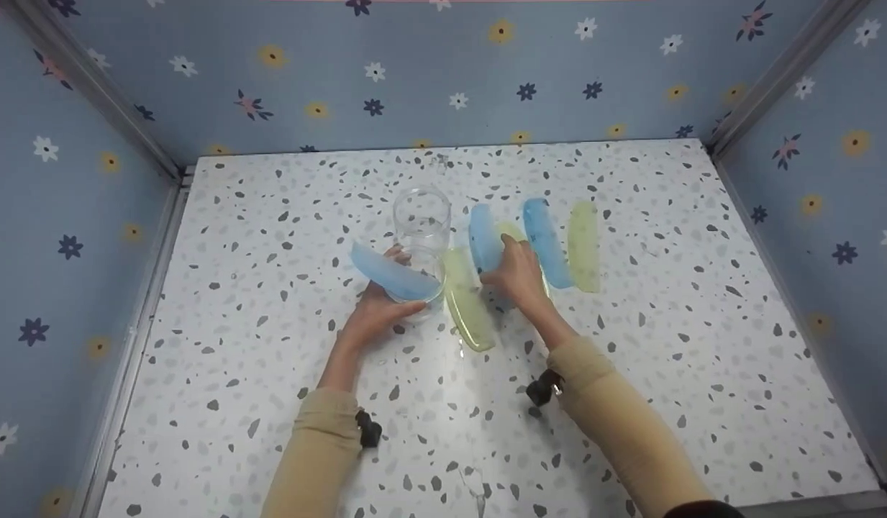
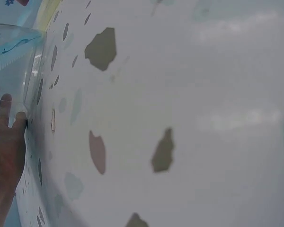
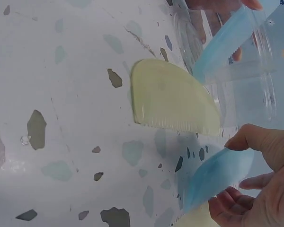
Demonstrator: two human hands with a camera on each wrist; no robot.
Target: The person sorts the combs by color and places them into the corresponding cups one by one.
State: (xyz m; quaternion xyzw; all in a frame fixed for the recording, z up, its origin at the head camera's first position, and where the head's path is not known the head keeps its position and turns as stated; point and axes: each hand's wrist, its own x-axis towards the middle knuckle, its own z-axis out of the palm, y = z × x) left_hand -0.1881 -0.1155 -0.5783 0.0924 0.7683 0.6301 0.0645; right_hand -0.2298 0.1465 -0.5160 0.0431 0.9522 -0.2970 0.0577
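Observation:
My left hand (image 1: 371, 316) grips a clear plastic cup (image 1: 437, 260), its thumb on the near side and fingertips round the far side. A blue comb (image 1: 389, 272) leans inside that cup, one end sticking out over the rim to the left. My right hand (image 1: 516, 277) pinches another blue comb (image 3: 217, 175) by its edges, as the right wrist view shows. A yellow-green comb (image 1: 469, 306) lies between the two hands. Partly hidden under the right hand is a second yellow-green comb (image 1: 511, 228).
Behind the held cup stands another clear cup (image 1: 421, 210). To the right of my right hand lie a blue comb (image 1: 548, 244) and a yellow-green comb (image 1: 583, 246). Flowered panels (image 1: 443, 72) border the speckled table (image 1: 666, 345) at the back and sides.

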